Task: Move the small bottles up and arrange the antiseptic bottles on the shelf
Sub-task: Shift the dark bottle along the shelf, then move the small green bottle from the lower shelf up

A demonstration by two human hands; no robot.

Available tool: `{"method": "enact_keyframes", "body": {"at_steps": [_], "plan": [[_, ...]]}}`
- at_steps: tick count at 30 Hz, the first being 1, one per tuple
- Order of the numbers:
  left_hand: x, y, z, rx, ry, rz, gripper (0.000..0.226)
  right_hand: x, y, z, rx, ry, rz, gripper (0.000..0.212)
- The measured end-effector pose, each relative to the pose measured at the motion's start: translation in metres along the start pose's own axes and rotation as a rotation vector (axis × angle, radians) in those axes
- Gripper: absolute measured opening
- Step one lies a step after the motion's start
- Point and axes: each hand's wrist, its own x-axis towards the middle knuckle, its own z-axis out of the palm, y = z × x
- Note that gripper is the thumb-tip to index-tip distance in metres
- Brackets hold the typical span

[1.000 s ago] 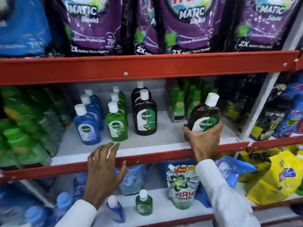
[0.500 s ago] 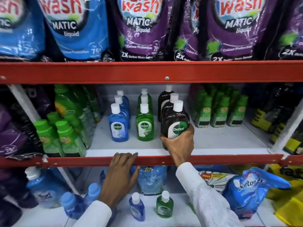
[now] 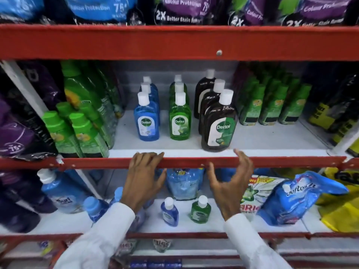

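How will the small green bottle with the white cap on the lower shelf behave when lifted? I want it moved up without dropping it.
The small green bottle with the white cap looks like light plastic, probably easy for one hand. Its glossy sides may be slippery. Standing upright and free, it could tip if nudged.

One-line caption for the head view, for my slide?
Both hands, left and right, empty at the red shelf edge; brown Dettol bottle fronts its row, two small bottles wait below.

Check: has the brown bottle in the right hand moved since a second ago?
Yes. It went left along the shelf, away from the small green bottles, and now stands as the front brown bottle beside the green Dettol bottle. The right hand has let go.
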Motion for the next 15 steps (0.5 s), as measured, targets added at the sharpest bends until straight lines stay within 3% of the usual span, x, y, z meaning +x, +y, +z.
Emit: {"method": "enact_keyframes", "body": {"at_steps": [2, 4, 8, 11, 15], "plan": [[-0.001, -0.014, -0.001, -0.006, -0.002, -0.017, 0.050, -0.038, 0.021, -0.008, -0.038, -0.096, -0.054, 0.048], [-0.003, -0.022, -0.001, -0.026, -0.004, 0.000, 0.050, -0.067, 0.049, -0.009, -0.099, -0.355, -0.003, 0.042], [-0.003, -0.023, 0.002, -0.079, -0.008, -0.017, 0.050, -0.087, 0.091, 0.000, -0.272, -0.863, 0.287, 0.072], [-0.003, -0.024, 0.003, -0.114, -0.001, -0.025, 0.049, -0.081, 0.104, 0.008, -0.294, -1.011, 0.382, 0.061], [-0.004, -0.024, -0.001, -0.139, -0.019, -0.011, 0.051, -0.067, 0.110, 0.010, -0.324, -1.048, 0.318, 0.052]]}}
